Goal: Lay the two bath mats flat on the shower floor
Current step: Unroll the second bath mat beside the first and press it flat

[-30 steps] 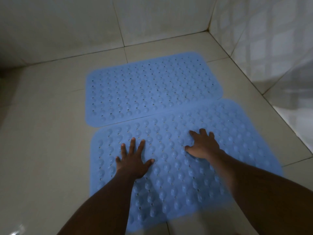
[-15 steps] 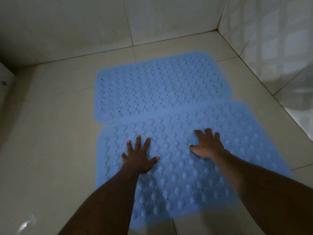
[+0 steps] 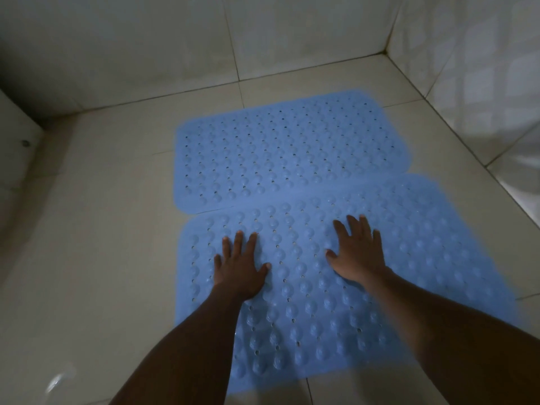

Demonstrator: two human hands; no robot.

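Two light blue bath mats with bumps and small holes lie flat on the tiled shower floor [image 3: 96,258]. The far mat [image 3: 292,150] sits nearer the back wall. The near mat [image 3: 432,252] lies in front of it, and their long edges touch or slightly overlap. My left hand [image 3: 239,270] rests palm down on the left part of the near mat, fingers spread. On the same mat's middle my right hand [image 3: 358,252] presses flat, fingers apart. Neither hand holds anything.
Pale tiled walls close the space at the back [image 3: 175,48] and on the right [image 3: 467,68], meeting in the far right corner. A low ledge or step [image 3: 17,135] stands at the left. Bare floor tiles lie left of the mats.
The view has shifted so the mats appear further right. Both hands stay flat on the near mat, with the right hand's fingers stretched out a little more.
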